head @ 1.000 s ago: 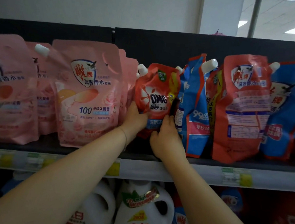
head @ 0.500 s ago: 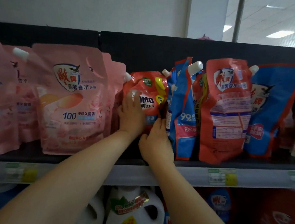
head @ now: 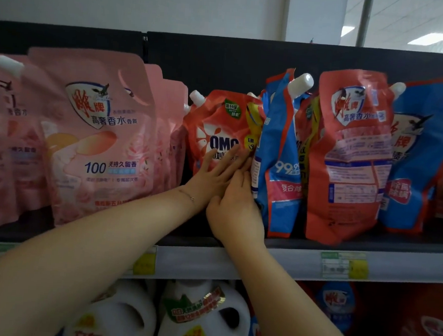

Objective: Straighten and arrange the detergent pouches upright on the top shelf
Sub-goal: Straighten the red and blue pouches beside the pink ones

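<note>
A small red OMO pouch (head: 218, 125) stands in the middle of the top shelf (head: 368, 240), between pink pouches (head: 98, 137) on its left and a blue pouch (head: 279, 156) turned edge-on at its right. My left hand (head: 214, 175) lies flat on the OMO pouch's front with fingers straight. My right hand (head: 235, 208) is just below and right of it, fingers reaching up along the seam between the OMO pouch and the blue pouch. A red pouch (head: 351, 157) showing its back label and another blue pouch (head: 422, 162) lean further right.
A black back panel (head: 223, 62) closes the shelf behind the pouches. A price rail (head: 340, 264) with yellow and green labels runs along the shelf's front edge. White detergent jugs (head: 203, 317) stand on the shelf below.
My left hand has slid right across the OMO pouch and flattened, fingers now pointing toward the blue pouch. My right hand stays at the pouch's lower right. The camera has come closer.
</note>
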`<state>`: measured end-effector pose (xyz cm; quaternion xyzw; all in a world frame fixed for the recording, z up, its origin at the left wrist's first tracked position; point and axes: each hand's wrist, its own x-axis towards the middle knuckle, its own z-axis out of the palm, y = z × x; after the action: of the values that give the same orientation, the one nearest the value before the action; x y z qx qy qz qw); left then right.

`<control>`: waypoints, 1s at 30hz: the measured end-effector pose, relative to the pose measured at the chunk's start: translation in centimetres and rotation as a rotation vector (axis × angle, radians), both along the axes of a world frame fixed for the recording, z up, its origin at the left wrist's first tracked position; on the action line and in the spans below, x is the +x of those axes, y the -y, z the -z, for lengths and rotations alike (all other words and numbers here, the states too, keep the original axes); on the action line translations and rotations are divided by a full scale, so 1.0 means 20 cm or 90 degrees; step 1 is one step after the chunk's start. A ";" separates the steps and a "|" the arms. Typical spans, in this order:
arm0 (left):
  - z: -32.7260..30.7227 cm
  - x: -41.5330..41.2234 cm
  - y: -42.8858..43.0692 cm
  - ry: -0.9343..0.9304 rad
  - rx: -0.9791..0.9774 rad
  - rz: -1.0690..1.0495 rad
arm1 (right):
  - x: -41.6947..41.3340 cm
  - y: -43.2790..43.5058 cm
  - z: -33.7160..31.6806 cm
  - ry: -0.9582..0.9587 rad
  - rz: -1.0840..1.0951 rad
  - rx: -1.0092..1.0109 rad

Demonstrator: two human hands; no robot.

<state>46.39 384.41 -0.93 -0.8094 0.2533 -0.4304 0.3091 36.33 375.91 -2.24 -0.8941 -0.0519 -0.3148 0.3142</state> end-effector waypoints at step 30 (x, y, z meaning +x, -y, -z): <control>-0.10 -0.23 -0.14 -0.448 -0.475 0.345 | -0.02 0.02 -0.02 0.038 -0.094 0.024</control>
<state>41.85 387.13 0.97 -0.8644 0.3698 -0.2590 -0.2214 35.98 375.58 -1.84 -0.8718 -0.1214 -0.3183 0.3520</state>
